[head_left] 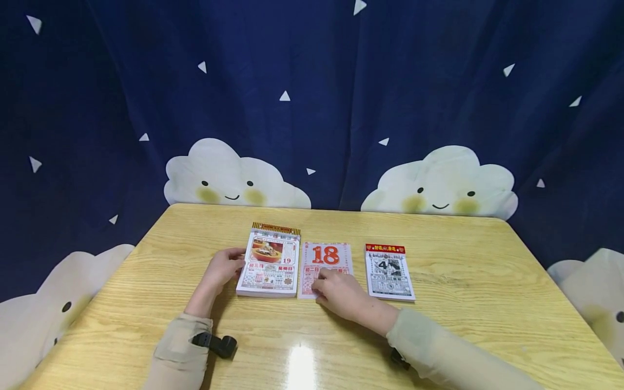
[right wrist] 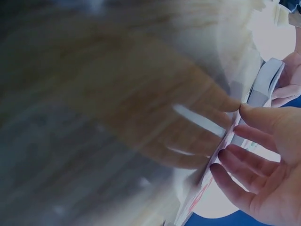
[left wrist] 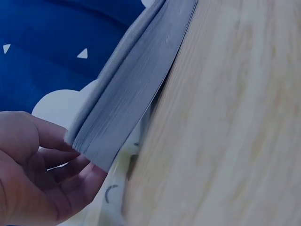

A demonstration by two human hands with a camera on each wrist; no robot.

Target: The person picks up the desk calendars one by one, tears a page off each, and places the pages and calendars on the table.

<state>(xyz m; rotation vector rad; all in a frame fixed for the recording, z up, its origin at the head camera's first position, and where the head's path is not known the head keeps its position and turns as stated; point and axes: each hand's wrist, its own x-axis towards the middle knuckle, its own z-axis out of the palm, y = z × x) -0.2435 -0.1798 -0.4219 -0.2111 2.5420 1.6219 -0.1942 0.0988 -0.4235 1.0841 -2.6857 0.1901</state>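
Observation:
A thick tear-off calendar (head_left: 268, 271) showing a red 19 and a food picture lies on the table, left of centre. My left hand (head_left: 224, 270) rests against its left side; the left wrist view shows the fingertips at the edge of the page stack (left wrist: 131, 84). Just right of it lies a thin calendar page (head_left: 325, 254) with a large red 18. The fingertips of my right hand (head_left: 338, 292) touch its lower part and hide some of the print. In the right wrist view that hand's fingers (right wrist: 242, 165) are spread along the page.
A smaller tear-off calendar (head_left: 389, 273) with a red header and a black 4 lies to the right. The wooden table (head_left: 468, 325) ends at a dark blue curtain (head_left: 312, 54) with clouds and white triangles. Black wrist straps (head_left: 214, 343) are on both forearms.

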